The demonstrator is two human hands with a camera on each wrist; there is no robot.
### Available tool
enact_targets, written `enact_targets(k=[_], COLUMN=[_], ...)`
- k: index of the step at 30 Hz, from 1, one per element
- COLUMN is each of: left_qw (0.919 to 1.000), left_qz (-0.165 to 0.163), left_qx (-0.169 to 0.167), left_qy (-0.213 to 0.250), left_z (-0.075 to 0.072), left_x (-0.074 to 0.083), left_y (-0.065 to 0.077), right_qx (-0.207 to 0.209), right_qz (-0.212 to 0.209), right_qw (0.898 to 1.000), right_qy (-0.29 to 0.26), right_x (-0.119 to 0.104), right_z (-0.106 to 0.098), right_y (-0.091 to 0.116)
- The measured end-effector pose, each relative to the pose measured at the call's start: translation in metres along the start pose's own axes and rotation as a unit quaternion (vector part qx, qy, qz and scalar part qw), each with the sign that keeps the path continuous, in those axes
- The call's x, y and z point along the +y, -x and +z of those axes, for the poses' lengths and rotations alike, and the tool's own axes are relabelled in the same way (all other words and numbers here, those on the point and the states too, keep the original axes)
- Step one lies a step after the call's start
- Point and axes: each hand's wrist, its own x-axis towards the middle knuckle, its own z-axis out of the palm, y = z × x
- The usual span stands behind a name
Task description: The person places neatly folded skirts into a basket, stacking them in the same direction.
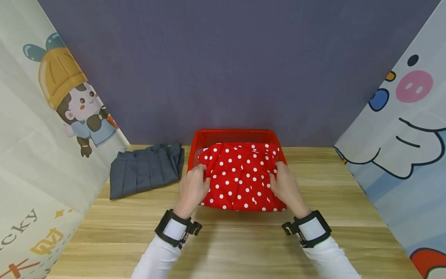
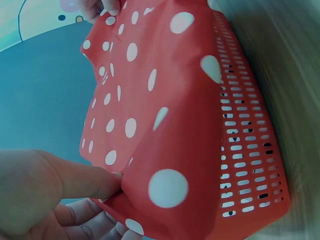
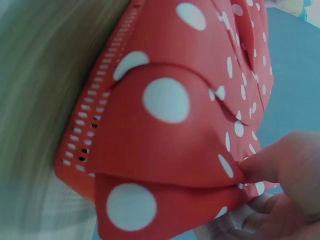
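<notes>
A folded red garment with white polka dots (image 1: 240, 176) lies over the front of a red plastic basket (image 1: 237, 133). My left hand (image 1: 195, 184) pinches the garment's left side, and in the left wrist view the thumb presses it against the curled fingers (image 2: 82, 220). At the opposite side my right hand (image 1: 285, 186) pinches the other edge; its thumb (image 3: 267, 165) lies on top of the fabric in the right wrist view. The cloth hangs down past the basket's front rim, hiding most of the inside. Slotted basket wall (image 2: 245, 150) shows beneath it.
A folded dark grey pleated skirt (image 1: 146, 168) lies on the wooden table (image 1: 244, 248), left of the basket. Behind stands a grey-blue panel (image 1: 230, 69). Cartoon-printed curtains flank the table, one on the left (image 1: 28, 128) and one on the right (image 1: 411, 155).
</notes>
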Motion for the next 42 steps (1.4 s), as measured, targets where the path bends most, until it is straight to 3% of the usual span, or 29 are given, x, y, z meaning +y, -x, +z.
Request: enact_targets(k=[12,26,36,42], left_qw=[0.9998,0.9985,0.9961,0.9936], left_qz=[0.018,-0.028,-0.056,-0.076], left_qx=[-0.011,-0.047,-0.062,-0.079], left_qy=[-0.005,-0.010,-0.027,-0.028], left_z=[0.000,-0.004,0.005,0.014], left_x=[0.002,0.008,0.013,0.011], left_y=[-0.036,-0.075,-0.099,-0.109], right_qx=[-0.010,-0.027,-0.040,-0.071], right_qz=[-0.026,-0.012,0.015,0.056], right_qw=[0.999,0.998,0.996,0.992], right_qy=[0.044,0.049,0.081,0.090], right_x=[-0.002,-0.006,-0.006,-0.007], right_z=[-0.011,-0.013,-0.013,-0.011], right_y=[-0.038,-0.078,-0.102,-0.111])
